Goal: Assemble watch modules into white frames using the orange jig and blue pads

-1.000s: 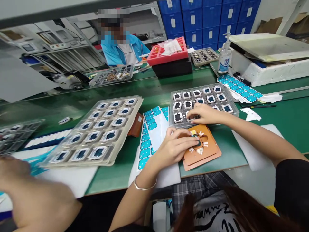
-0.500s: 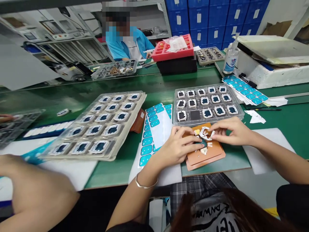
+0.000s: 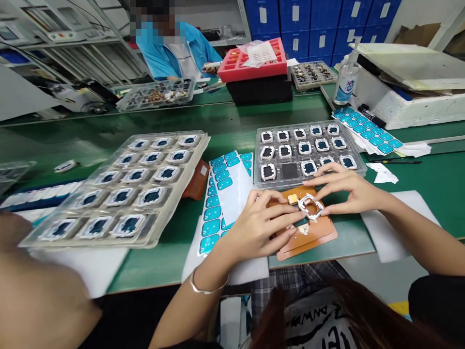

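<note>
Over an orange-brown pad point(image 3: 323, 232), my right hand point(image 3: 348, 191) grips the right side of a small white squarish frame point(image 3: 317, 216) with an open middle. My left hand point(image 3: 261, 220) comes in from the left, and its fingertips hold the frame's left edge. Partly under those fingers lies a dark glossy piece point(image 3: 301, 222); whether they also grip it is unclear. A small yellow-and-white block point(image 3: 292, 198) and tiny pale bits point(image 3: 303, 230) are on the pad. Just behind, a clear tray point(image 3: 258, 179) holds several similar frames with dark centres.
At left stands another tray of framed pieces point(image 3: 160, 232), beside sheets of blue stickers point(image 3: 210, 228). A co-worker's blurred arm point(image 3: 32, 281) fills the lower left. A person in blue point(image 3: 199, 46) sits opposite. Further back are a red tray point(image 3: 250, 70) and a pump bottle point(image 3: 347, 82).
The white frame has turned from tilted to flatter, its opening now facing up. My right fingers have spread wider around it. The view has swung slightly right; the person opposite has shifted a hand.
</note>
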`<state>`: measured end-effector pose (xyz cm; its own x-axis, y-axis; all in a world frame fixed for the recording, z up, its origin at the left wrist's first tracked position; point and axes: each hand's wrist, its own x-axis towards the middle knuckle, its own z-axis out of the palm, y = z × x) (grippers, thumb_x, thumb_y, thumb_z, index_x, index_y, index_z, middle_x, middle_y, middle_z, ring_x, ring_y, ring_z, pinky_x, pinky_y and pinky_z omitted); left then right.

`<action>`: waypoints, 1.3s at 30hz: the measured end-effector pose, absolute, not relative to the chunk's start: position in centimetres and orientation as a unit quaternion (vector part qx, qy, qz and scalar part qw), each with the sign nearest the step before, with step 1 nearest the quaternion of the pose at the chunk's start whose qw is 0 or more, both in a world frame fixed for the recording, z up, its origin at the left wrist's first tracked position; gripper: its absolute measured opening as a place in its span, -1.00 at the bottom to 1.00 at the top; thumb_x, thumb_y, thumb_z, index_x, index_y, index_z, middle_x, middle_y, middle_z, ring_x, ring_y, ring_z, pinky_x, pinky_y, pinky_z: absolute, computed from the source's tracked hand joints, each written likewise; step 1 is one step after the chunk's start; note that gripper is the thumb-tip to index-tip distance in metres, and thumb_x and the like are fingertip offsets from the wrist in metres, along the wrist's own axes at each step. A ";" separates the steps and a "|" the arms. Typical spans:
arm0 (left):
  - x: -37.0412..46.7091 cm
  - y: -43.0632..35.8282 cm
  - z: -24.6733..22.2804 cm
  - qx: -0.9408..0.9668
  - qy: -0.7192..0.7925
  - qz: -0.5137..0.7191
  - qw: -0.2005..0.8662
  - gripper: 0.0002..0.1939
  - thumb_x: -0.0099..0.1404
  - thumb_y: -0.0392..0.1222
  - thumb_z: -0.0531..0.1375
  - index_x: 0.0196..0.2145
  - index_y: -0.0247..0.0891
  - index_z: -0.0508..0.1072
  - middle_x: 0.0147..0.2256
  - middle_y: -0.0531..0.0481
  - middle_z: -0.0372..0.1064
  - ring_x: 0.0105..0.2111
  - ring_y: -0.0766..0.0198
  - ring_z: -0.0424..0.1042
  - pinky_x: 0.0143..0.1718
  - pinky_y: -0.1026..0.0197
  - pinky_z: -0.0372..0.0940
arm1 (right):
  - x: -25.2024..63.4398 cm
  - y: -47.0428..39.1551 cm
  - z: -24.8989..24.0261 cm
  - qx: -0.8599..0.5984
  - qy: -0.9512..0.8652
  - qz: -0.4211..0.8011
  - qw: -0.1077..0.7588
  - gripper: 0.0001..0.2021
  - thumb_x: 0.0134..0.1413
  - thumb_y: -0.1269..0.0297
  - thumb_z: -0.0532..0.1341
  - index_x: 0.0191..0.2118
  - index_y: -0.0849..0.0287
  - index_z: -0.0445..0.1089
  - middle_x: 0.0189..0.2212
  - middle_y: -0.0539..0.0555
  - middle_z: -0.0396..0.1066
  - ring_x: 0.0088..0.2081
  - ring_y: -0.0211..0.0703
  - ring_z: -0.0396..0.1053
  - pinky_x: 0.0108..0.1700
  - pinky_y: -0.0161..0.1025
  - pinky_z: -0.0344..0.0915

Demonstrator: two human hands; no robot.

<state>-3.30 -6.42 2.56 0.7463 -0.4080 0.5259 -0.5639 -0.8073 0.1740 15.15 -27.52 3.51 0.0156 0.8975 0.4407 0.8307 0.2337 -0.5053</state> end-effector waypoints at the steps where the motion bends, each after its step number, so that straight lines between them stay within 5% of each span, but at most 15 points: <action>1: -3.3 -6.5 2.5 0.922 -0.256 0.241 0.165 -0.76 0.34 -0.19 0.19 -0.03 -0.15 0.44 -0.16 0.02 0.56 -0.10 0.09 0.32 -0.17 0.03 0.09 | 15.3 -27.4 3.4 -0.618 -0.702 0.052 0.351 -0.81 0.06 0.19 0.37 -0.17 0.06 0.53 0.04 0.08 0.49 0.10 0.02 0.27 0.11 0.17 0.25; 5: -3.3 -6.6 2.2 0.924 -0.235 0.251 0.168 -0.81 0.32 -0.04 0.24 -0.20 -0.18 0.49 -0.19 0.01 0.57 -0.13 0.09 0.35 -0.18 0.03 0.11 | 15.2 -27.0 3.2 -0.606 -0.708 0.065 0.356 -0.82 0.05 0.17 0.38 -0.23 0.08 0.53 -0.06 0.08 0.55 0.05 0.00 0.28 0.07 0.12 0.28; 11: -3.4 -6.8 1.7 0.935 -0.120 0.278 0.185 -0.52 0.18 0.18 0.31 -0.10 -0.21 0.46 -0.15 -0.08 0.53 -0.11 0.05 0.32 -0.16 0.00 0.17 | 13.3 -25.9 2.5 -0.571 -0.718 -0.046 0.395 -0.79 0.02 0.21 0.39 -0.21 0.14 0.52 -0.16 0.10 0.58 -0.17 -0.08 0.31 -0.15 -0.07 0.37; 26: -3.5 -6.7 1.6 0.951 -0.101 0.223 0.190 -0.60 0.19 0.16 0.30 -0.15 -0.17 0.50 -0.12 -0.07 0.51 -0.07 0.02 0.28 -0.11 -0.04 0.18 | 12.2 -25.4 1.6 -0.566 -0.732 -0.081 0.370 -0.86 0.10 0.21 0.33 -0.36 0.18 0.50 -0.22 0.12 0.58 -0.21 -0.07 0.28 -0.21 -0.09 0.36; 30: -3.3 -7.1 1.3 0.934 -0.111 0.245 0.237 -0.57 0.21 0.11 0.31 -0.06 -0.17 0.47 -0.10 -0.07 0.50 -0.07 0.05 0.28 -0.08 -0.04 0.23 | 11.9 -25.4 1.8 -0.586 -0.714 -0.042 0.381 -0.83 0.03 0.24 0.36 -0.27 0.18 0.46 -0.21 0.12 0.55 -0.22 -0.08 0.28 -0.21 -0.12 0.36; 34: -3.0 -7.3 1.3 0.914 -0.144 0.258 0.277 -0.47 0.28 0.22 0.19 0.09 -0.10 0.39 0.02 -0.10 0.41 -0.02 0.08 0.27 0.01 -0.04 0.24 | 11.2 -25.3 1.5 -0.609 -0.660 0.030 0.439 -0.60 -0.06 0.26 0.39 -0.07 0.17 0.37 -0.25 0.10 0.48 -0.24 -0.14 0.34 -0.23 -0.18 0.37; 39: -2.6 -3.5 1.8 0.934 -0.017 0.262 0.241 -0.53 0.41 0.20 -0.01 0.09 -0.08 0.37 0.03 -0.08 0.42 0.00 0.07 0.32 0.09 -0.07 0.20 | 11.6 -25.3 0.9 -0.536 -0.517 0.284 0.604 -0.45 -0.15 0.28 0.44 0.00 0.09 0.26 -0.14 0.07 0.47 -0.13 -0.14 0.47 -0.06 -0.19 0.35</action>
<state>-2.56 -3.50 1.85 0.8621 0.0936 0.4981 -0.1586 -0.8837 0.4405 11.63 -25.30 0.87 0.3054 0.8967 0.3204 0.2112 0.2643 -0.9410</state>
